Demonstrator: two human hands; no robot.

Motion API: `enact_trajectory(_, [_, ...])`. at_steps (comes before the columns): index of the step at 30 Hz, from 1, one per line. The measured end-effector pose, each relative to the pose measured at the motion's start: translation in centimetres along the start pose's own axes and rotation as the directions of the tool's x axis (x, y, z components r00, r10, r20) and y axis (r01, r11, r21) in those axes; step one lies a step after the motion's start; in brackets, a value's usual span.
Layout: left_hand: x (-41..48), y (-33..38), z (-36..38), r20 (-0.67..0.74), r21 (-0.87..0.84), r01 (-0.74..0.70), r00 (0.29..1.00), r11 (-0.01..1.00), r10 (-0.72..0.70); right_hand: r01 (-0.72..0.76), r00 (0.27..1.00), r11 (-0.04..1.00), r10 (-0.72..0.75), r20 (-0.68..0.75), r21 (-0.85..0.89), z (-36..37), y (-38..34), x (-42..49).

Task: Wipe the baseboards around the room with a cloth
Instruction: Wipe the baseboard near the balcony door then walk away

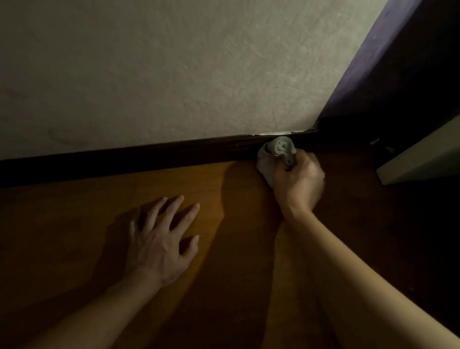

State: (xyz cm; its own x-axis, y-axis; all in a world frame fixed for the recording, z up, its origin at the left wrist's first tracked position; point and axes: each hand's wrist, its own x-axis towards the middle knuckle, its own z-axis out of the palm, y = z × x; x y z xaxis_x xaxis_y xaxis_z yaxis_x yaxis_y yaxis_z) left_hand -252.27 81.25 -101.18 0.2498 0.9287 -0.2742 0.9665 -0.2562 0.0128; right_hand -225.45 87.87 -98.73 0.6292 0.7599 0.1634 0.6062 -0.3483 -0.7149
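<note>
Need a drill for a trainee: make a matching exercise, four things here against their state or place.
1 left hand
2 right hand
3 cloth
4 baseboard

A dark strip below the pale wall
B fingers spread, on the wooden floor
C bunched, pressed against the baseboard
D grips the cloth

Pairs: 1-B, 2-D, 3-C, 4-A

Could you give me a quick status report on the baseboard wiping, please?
Right hand grips bunched grey cloth against dark wooden baseboard, near corner. Left hand spread on brown wooden floor. Pale panel off right, apart from cloth.
</note>
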Motion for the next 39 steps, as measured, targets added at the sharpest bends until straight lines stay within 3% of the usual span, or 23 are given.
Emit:
enact_trajectory(3, [0.1,0.0,0.0,-0.002,0.015,-0.009,1.0,1.0,0.009,0.148,0.98,0.988,-0.14,0.138,-0.043,1.1,-1.4,-1.4])
enact_trajectory(6, [0.1,0.0,0.0,-0.008,0.011,-0.009,1.0,1.0,0.009,0.205,0.967,0.978,-0.196,0.166,-0.035,1.1,-1.6,-1.1])
enact_trajectory(10, [0.1,0.0,0.1,-0.012,-0.011,-0.001,1.0,1.0,0.001,0.122,0.989,0.992,-0.12,0.092,-0.017,-0.4,1.4,1.5])
enact_trajectory(14, [0.1,0.0,0.1,-0.005,-0.008,0.001,1.0,1.0,-0.001,-0.06,0.998,0.995,0.059,-0.02,-0.075,-1.8,3.9,3.9])
enact_trajectory(19, [0.0,0.3,-0.6,-0.001,-0.025,0.007,1.0,1.0,-0.007,0.021,0.999,0.998,-0.018,0.048,-0.057,-2.2,3.6,3.7])
enact_trajectory(23, [0.1,0.3,-0.6,-0.002,-0.034,0.011,1.0,0.999,-0.011,-0.032,0.999,0.987,0.026,-0.04,-0.157,-2.4,4.2,4.4])
enact_trajectory(30, [0.0,0.1,-0.1,0.0,-0.016,-0.008,1.0,1.0,0.008,-0.1,0.994,0.987,0.094,-0.053,-0.126,-2.6,4.7,4.6])
enact_trajectory(34, [0.1,0.2,-0.2,-0.002,-0.016,-0.004,1.0,1.0,0.004,0.073,0.996,0.997,-0.073,0.047,0.002,-1.4,2.1,2.2])
enact_trajectory(37, [0.0,0.3,-0.2,0.005,-0.002,-0.003,1.0,1.0,0.003,0.169,0.981,0.985,-0.165,0.1,-0.032,-0.9,1.5,1.6])
enact_trajectory(39, [0.0,0.2,-0.3,0.01,0.009,-0.001,1.0,1.0,0.0,0.15,0.984,0.987,-0.142,0.104,-0.066,-0.9,1.8,2.0])
